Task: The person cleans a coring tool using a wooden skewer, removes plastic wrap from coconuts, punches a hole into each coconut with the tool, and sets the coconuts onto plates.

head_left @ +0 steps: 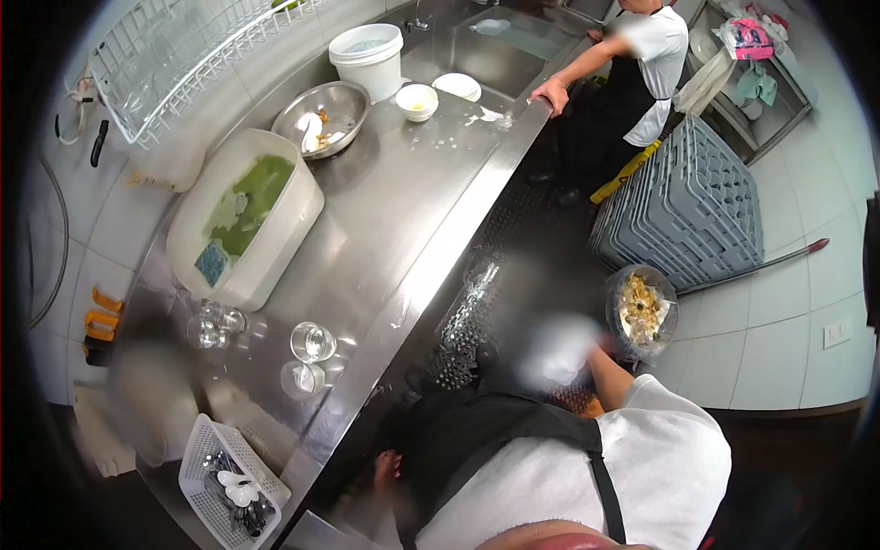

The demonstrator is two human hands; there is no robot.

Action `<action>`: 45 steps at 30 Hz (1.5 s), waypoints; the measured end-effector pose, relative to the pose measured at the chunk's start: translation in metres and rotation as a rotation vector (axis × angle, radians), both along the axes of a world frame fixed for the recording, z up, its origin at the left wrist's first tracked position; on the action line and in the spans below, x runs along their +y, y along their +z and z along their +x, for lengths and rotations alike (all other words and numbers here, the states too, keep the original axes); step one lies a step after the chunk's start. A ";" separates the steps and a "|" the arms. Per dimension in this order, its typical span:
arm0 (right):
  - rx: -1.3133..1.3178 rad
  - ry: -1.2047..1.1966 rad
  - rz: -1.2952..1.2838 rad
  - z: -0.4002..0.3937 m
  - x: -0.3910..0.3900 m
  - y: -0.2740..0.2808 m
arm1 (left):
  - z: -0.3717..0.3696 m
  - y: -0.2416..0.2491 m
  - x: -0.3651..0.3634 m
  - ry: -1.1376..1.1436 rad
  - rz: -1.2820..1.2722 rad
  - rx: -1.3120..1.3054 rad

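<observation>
My left hand (389,466) shows small and dark beside my black apron, near the counter's front edge; its finger shape is unclear. My right forearm reaches down toward the floor, and my right hand (600,350) is mostly lost in blur. Next to it is a whitish blurred shape (557,353) that I cannot make out. Close by stands a clear round bin (643,312) with food scraps in it. On the steel counter (367,238) are two clear glasses (313,343) and more glassware (215,324) beside a white tub (291,247) of green water with a sponge.
A white basket (203,451) of cutlery sits at the counter's near end. Farther back are a steel bowl (353,105), a white bucket (380,71), small bowls (417,103) and a sink. Grey racks (683,211) stand right. Another person (642,69) rests a hand on the counter edge.
</observation>
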State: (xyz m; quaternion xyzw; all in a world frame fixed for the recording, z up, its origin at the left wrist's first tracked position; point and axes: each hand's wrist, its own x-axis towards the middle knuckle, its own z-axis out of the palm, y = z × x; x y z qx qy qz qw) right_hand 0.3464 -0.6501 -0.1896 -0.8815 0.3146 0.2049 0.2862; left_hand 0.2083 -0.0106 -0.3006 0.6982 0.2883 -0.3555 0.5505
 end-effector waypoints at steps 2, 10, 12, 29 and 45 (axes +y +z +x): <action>0.082 -0.100 -0.049 0.003 -0.009 -0.006 | -0.004 -0.009 -0.014 0.088 0.065 0.191; 0.049 -0.054 -0.034 0.007 -0.063 -0.010 | 0.039 0.030 -0.064 0.172 -0.024 0.134; 0.001 -0.082 -0.042 0.008 -0.073 -0.014 | 0.050 0.024 -0.073 0.326 -0.150 0.099; 0.233 -0.579 -0.565 -0.052 -0.281 0.010 | 0.049 0.018 -0.100 0.074 -0.094 -0.072; 0.097 -0.307 0.939 -0.027 -0.155 -0.152 | 0.088 0.074 -0.144 0.275 -0.032 0.166</action>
